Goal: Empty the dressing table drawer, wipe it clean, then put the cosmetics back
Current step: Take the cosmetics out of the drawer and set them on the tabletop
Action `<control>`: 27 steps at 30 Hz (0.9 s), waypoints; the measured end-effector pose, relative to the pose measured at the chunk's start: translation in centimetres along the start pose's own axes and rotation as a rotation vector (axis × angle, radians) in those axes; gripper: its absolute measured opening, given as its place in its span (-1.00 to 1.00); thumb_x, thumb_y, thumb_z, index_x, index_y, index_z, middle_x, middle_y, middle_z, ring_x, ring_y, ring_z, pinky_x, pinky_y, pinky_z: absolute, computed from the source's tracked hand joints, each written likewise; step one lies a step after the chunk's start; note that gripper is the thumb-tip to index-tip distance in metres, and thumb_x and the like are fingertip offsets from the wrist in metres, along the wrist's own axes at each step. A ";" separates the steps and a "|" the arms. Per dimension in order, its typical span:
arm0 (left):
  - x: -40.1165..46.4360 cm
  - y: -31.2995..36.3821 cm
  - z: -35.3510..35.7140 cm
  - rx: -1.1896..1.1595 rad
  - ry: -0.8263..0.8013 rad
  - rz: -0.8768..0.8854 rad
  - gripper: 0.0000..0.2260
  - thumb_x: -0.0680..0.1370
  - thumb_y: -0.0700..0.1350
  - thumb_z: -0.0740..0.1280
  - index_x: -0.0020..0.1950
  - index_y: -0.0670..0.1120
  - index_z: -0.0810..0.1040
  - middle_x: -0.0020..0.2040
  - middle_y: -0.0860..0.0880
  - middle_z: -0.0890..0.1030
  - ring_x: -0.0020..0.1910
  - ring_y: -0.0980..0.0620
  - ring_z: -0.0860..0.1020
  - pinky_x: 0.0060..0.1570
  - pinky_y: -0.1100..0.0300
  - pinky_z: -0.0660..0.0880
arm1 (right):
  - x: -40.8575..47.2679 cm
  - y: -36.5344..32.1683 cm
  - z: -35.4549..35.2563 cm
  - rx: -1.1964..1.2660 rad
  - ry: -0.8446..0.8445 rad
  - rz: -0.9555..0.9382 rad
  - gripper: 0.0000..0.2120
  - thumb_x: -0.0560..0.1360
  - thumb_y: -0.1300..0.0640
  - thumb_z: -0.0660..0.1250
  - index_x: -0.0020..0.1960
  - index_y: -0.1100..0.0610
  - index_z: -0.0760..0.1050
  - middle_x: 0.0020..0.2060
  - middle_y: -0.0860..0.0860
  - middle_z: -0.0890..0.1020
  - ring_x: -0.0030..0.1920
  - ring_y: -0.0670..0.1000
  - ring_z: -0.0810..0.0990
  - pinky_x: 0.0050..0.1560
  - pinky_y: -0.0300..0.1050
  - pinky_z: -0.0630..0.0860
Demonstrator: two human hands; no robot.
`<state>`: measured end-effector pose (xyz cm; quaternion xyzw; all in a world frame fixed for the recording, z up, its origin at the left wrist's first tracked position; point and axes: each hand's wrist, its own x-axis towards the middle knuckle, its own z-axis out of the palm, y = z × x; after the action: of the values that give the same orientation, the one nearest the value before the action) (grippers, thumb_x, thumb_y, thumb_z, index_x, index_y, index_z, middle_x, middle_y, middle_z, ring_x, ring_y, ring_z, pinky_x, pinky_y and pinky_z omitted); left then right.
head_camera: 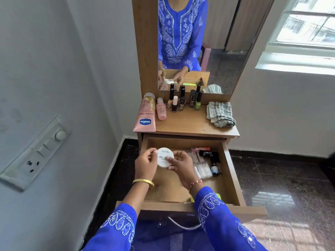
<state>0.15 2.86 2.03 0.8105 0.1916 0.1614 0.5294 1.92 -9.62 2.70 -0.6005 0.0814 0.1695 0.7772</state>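
The wooden drawer (233,171) of the dressing table is pulled open. Over its left half, both hands hold a round white jar (164,156) marked Zudio. My left hand (146,164) pinches its left edge; my right hand (178,164) grips its right side, thumb across the lid. Small tubes and sachets (201,167), a black lipstick (208,153) and a small dark bottle (214,170) lie at the drawer's back right. On the tabletop (184,124) lie a pink Vaseline tube (146,116) and a small pink bottle (161,109), beside several standing nail polish bottles (183,101).
A grey checked cloth (220,114) lies on the tabletop's right end. A mirror (199,42) rises behind it. A white wall with a switch panel (34,153) stands close on the left. Dark polished floor (282,187) spreads to the right under a window (308,33).
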 end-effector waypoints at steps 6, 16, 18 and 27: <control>0.2 -0.1 -0.1 -0.053 0.066 -0.009 -0.78 0.53 -0.12 0.29 0.15 -0.13 0.56 0.03 -0.09 0.61 0.01 -0.01 0.56 -0.14 0.33 0.49 | 2.1 0.8 0.7 0.065 0.087 -0.039 -0.87 0.57 0.20 0.21 -0.13 0.18 0.46 -0.32 0.08 0.58 -0.39 -0.06 0.56 -0.40 -0.29 0.55; 0.6 0.1 -0.7 -0.151 0.200 -0.132 -0.73 0.54 -0.11 0.26 0.21 -0.15 0.53 0.13 -0.14 0.59 0.12 -0.08 0.54 0.16 0.05 0.47 | 5.4 3.6 2.6 -1.170 0.028 -0.189 -0.70 0.46 0.11 0.34 0.16 0.20 0.52 0.13 0.19 0.54 0.07 0.15 0.57 0.10 -0.15 0.49; 0.5 0.1 -0.9 -0.165 0.196 -0.143 -0.73 0.55 -0.11 0.26 0.21 -0.15 0.53 0.14 -0.15 0.59 0.13 -0.07 0.54 0.16 0.04 0.47 | 5.5 3.8 2.8 -1.214 0.046 -0.211 -0.70 0.47 0.11 0.32 0.16 0.19 0.52 0.13 0.19 0.53 0.08 0.16 0.57 0.10 -0.15 0.48; 0.1 0.7 -0.7 -0.215 0.185 -0.171 -0.76 0.54 -0.14 0.27 0.18 -0.16 0.54 0.11 -0.16 0.60 0.11 -0.10 0.55 0.13 -0.06 0.50 | 3.7 1.1 2.0 -0.767 0.168 -0.264 -0.89 0.38 0.26 0.42 -0.10 0.18 0.56 -0.30 -0.09 0.57 -0.33 -0.17 0.47 -0.29 -0.31 0.37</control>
<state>0.04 3.26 2.97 0.7115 0.2893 0.2091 0.6052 4.78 -6.90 1.01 -0.8635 -0.0022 0.0367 0.5030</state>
